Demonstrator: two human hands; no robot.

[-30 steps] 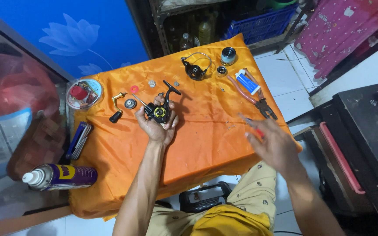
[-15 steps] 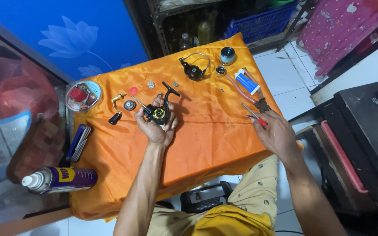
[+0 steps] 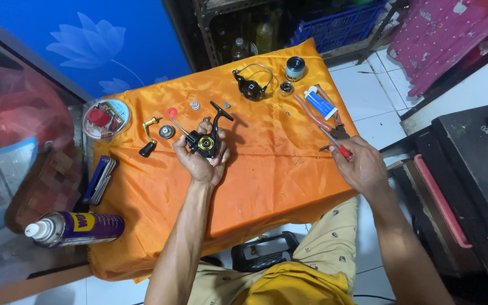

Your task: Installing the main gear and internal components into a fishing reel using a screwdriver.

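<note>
A: What's your left hand (image 3: 201, 161) got?
B: You're cupping the black reel body (image 3: 205, 141) with the yellow hub, fingers curled round it, over the orange cloth (image 3: 266, 181).
A: Right hand (image 3: 360, 166)?
B: Pinching the red-handled pliers (image 3: 334, 138).

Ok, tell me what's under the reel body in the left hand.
The left hand cradles the reel body from below; under both lies the orange cloth. The palm's contact is hidden.

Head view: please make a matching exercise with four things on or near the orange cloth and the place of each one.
Things:
1. reel body
2. pliers
3. spray can
4. blue tube

Places:
A. lying on the cloth above the pliers
B. in the left hand
C. left of the cloth, lying down
D. at the right hand

Pairs: 1-B, 2-D, 3-C, 4-A
</note>
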